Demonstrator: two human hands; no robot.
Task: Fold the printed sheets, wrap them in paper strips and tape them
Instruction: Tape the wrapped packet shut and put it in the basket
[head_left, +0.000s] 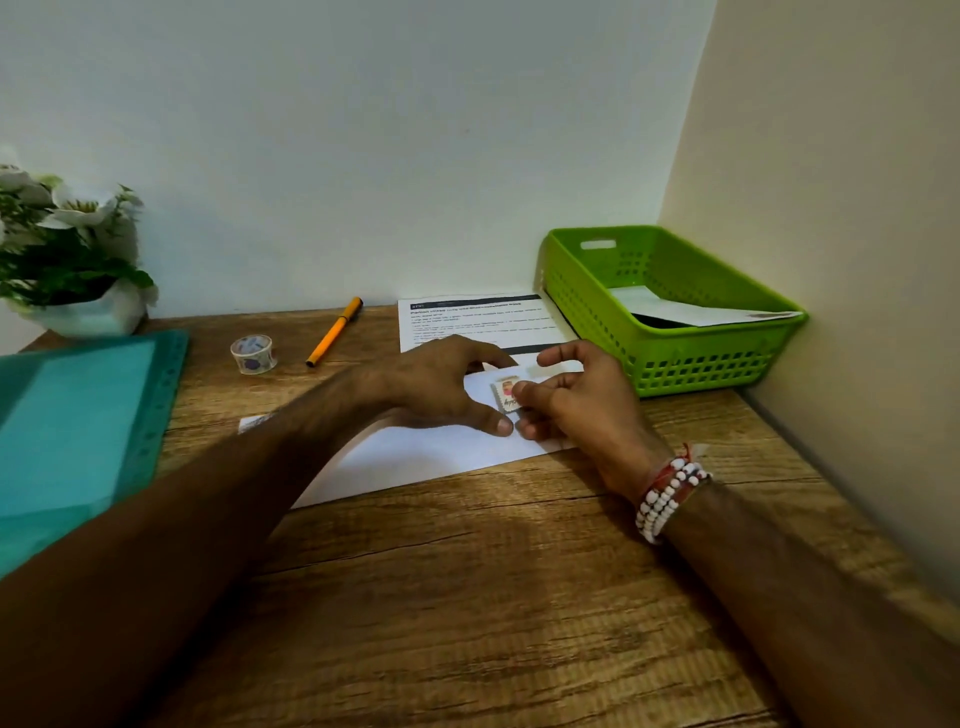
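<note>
A white paper sheet (415, 457) lies on the wooden desk (467, 597) under both hands. My right hand (582, 400) pinches a small printed piece of tape (506, 396) against the paper between thumb and forefinger. Beside it, my left hand (441, 384) rests on the sheet, thumb tip touching the paper near the tape. A printed sheet (478, 322) lies flat behind the hands. The decorated tape roll (253, 354) stands at the back left. Whatever lies beneath the hands is hidden.
A green plastic basket (670, 306) holding folded paper sits in the right corner against the wall. An orange pen (335, 331) lies near the tape roll. A teal plastic folder (78, 426) covers the left side, and a white flower pot (72, 260) stands behind it.
</note>
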